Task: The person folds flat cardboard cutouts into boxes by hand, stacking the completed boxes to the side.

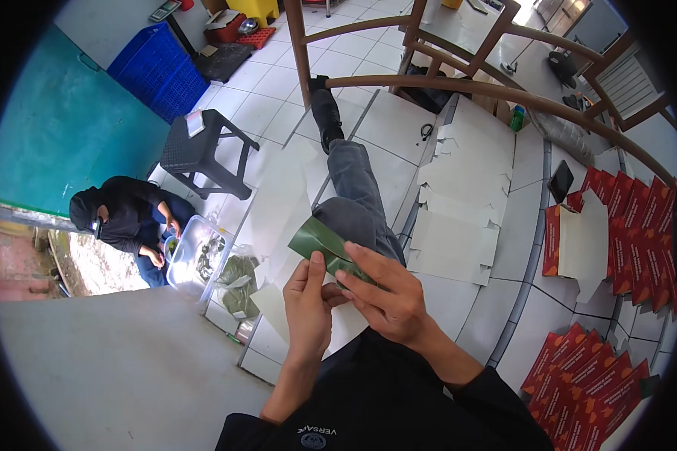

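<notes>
A glossy green piece of leaf [310, 237], apparently banana leaf, is held in front of my body, folded over with a slit-like gap along its upper side. My left hand [309, 301] pinches its lower edge, with the thumb lying on the near face. From the other side my right hand [392, 290] holds the right end, fingers laid across the top. What lies inside the fold is hidden. Beneath my hands, partly covered by them, are sheets of white paper [271, 310]. A clear plastic bag of green leaves [238, 287] lies to the left on the tiled step.
Left, another person [127, 217] crouches at a clear plastic tub [206, 225]. A black stool [203, 141] stands beyond. To the right are flat white cardboard pieces [468, 197], a phone [561, 180], an opened box [581, 242] and stacked red boxes [587, 389]. A brown railing [485, 87] crosses ahead.
</notes>
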Demonstrator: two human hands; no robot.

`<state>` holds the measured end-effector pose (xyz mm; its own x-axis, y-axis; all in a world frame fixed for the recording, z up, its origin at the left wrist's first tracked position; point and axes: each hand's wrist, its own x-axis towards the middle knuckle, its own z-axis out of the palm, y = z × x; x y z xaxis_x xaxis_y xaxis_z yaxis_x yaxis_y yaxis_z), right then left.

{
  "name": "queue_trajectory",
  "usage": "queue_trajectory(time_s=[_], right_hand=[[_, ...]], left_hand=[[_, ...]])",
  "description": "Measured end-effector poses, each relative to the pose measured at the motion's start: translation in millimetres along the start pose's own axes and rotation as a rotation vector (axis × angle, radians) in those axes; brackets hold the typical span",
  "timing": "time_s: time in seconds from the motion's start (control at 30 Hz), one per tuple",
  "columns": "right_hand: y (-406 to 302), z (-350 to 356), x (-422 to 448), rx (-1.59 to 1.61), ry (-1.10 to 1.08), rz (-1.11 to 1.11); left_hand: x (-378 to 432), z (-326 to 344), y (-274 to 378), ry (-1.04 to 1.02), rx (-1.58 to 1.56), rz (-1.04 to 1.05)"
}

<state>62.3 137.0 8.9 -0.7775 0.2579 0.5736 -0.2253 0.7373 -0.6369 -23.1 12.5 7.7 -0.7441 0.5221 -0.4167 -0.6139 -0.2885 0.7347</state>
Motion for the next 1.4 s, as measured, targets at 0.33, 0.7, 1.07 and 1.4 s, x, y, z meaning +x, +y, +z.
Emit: queue_trajectory(time_s=[0.33, 0.7, 1.07, 1.4], right_hand=[[-10, 17, 17, 0.377, -0.182, 0.450], [7, 3, 16, 0.567, -0.150, 0.277], [0, 18, 3, 0.962, -0.075, 0.714], [-2, 23, -7, 0.745, -0.276, 0.713]], left_hand=[[2, -11, 4, -0.085, 0.144, 0.042], [-19, -9, 12, -0.176, 0.084, -0.005], [-21, -8, 18, -0.214, 0.600, 0.337], [-2, -9, 9, 0.003, 0.691, 0.728]])
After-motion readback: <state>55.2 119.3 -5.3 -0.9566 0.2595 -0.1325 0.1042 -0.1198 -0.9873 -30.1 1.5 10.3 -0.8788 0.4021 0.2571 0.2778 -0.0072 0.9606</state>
